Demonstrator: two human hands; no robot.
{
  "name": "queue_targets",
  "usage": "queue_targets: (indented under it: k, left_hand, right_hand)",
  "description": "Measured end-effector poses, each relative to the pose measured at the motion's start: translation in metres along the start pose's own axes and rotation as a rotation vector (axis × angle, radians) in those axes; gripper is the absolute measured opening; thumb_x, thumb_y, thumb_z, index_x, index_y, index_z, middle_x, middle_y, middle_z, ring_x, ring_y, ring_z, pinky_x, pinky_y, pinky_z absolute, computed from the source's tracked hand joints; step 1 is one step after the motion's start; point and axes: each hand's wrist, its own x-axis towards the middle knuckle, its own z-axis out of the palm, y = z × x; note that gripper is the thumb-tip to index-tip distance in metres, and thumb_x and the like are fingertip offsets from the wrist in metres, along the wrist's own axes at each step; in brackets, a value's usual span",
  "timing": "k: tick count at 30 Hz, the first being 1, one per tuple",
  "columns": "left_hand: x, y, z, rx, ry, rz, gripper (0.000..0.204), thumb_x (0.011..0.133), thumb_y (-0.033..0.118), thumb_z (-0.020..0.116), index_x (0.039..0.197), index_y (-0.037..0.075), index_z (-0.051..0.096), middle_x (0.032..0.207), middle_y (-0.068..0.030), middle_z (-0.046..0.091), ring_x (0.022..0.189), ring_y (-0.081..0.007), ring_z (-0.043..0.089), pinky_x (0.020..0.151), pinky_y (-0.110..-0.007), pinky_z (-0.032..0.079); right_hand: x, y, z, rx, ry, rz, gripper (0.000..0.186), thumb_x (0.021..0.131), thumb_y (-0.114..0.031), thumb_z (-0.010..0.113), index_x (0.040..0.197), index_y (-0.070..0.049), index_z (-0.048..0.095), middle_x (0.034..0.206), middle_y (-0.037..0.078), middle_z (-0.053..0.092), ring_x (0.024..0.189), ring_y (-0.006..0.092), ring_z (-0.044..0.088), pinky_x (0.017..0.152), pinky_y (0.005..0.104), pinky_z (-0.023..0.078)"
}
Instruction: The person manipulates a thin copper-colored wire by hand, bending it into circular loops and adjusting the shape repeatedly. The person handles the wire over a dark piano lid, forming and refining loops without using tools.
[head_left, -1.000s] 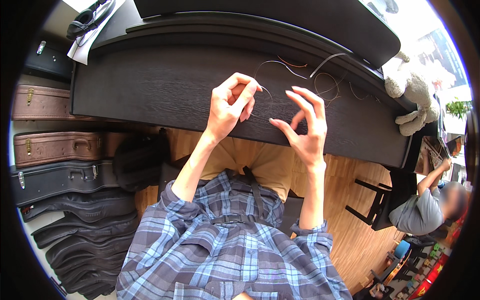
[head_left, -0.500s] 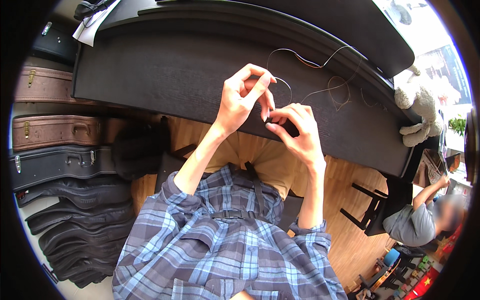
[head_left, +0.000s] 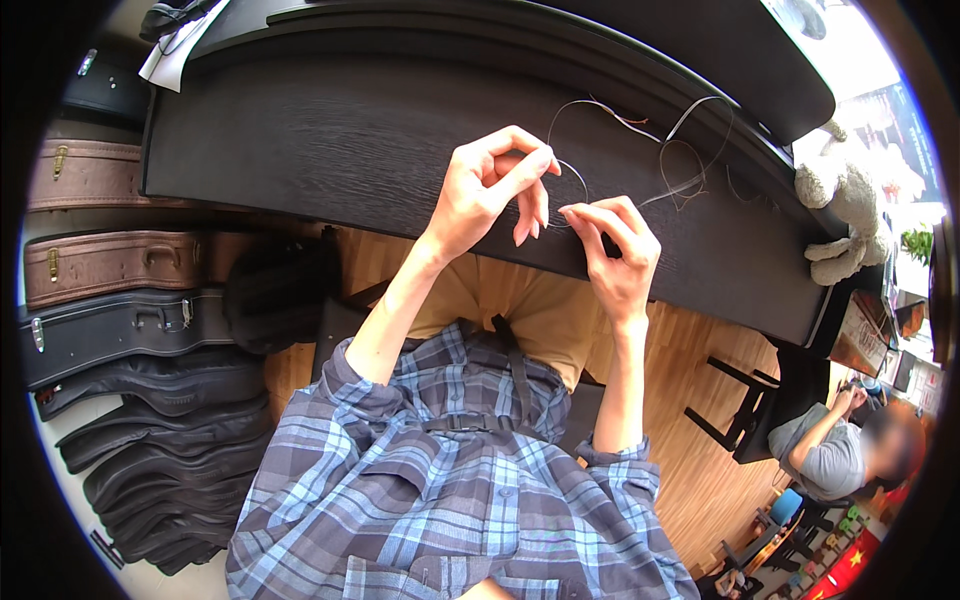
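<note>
A thin silvery string or wire (head_left: 585, 178) curves between my two hands over the black desk surface (head_left: 320, 140). My left hand (head_left: 495, 180) pinches it between thumb and index finger, with the other fingers curled loosely below. My right hand (head_left: 615, 250) is lower and to the right, its thumb and index finger pinched on the same wire near the edge of the desk. More loose loops of thin wire (head_left: 700, 150) in silver and copper tones lie behind and to the right of my hands.
Stacked brown and black instrument cases (head_left: 110, 275) stand at the left. Black headphones (head_left: 175, 15) and paper sit top left. A plush toy (head_left: 845, 190) sits at the desk's right end. A person in grey (head_left: 835, 450) sits at lower right beside a black stand (head_left: 720, 410).
My left hand has moved up and to the right. My right hand, spread a second ago, has closed to a pinch on the wire. The person in grey has lowered their hands.
</note>
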Motion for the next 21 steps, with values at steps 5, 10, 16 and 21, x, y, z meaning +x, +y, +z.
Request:
queue_targets:
  k: [5,10,16,21]
  left_hand:
    - [-0.001,0.004,-0.002,-0.009,-0.059,-0.030,0.017,0.106,0.014,0.059,0.104,-0.003,0.062,0.062,-0.0102,0.067,0.044,-0.0135,0.060,0.041,-0.024,0.045]
    - [-0.002,0.000,0.001,0.047,-0.067,-0.073,0.016,0.106,0.014,0.059,0.106,-0.001,0.062,0.060,-0.0079,0.065,0.043,-0.0102,0.058,0.039,-0.022,0.041]
    - [-0.003,0.001,0.003,0.067,-0.094,-0.067,0.015,0.106,0.014,0.059,0.106,0.000,0.063,0.058,-0.0073,0.065,0.041,-0.0086,0.056,0.037,-0.022,0.039]
    - [-0.001,0.002,0.010,0.251,-0.040,-0.155,0.014,0.105,0.015,0.061,0.104,0.002,0.066,0.057,-0.0050,0.064,0.040,-0.0058,0.054,0.036,-0.023,0.037]
  right_hand:
    - [0.003,0.002,0.006,-0.139,-0.019,-0.106,0.016,0.083,0.001,0.076,0.096,-0.009,0.073,0.090,0.001,0.071,0.073,0.0185,0.068,0.065,0.0303,0.051]
    - [0.000,0.004,0.001,-0.284,-0.150,-0.198,0.020,0.083,-0.004,0.075,0.099,-0.016,0.074,0.093,-0.005,0.070,0.068,0.0168,0.058,0.069,0.0308,0.045]
    - [-0.003,0.003,-0.001,-0.355,-0.185,-0.215,0.025,0.081,-0.006,0.076,0.102,-0.018,0.075,0.089,-0.007,0.068,0.069,0.0170,0.056,0.069,0.0309,0.046]
    - [-0.008,0.002,0.002,-0.062,-0.043,-0.071,0.023,0.086,0.000,0.075,0.106,-0.011,0.071,0.088,0.000,0.069,0.066,0.0155,0.063,0.069,0.0269,0.052]
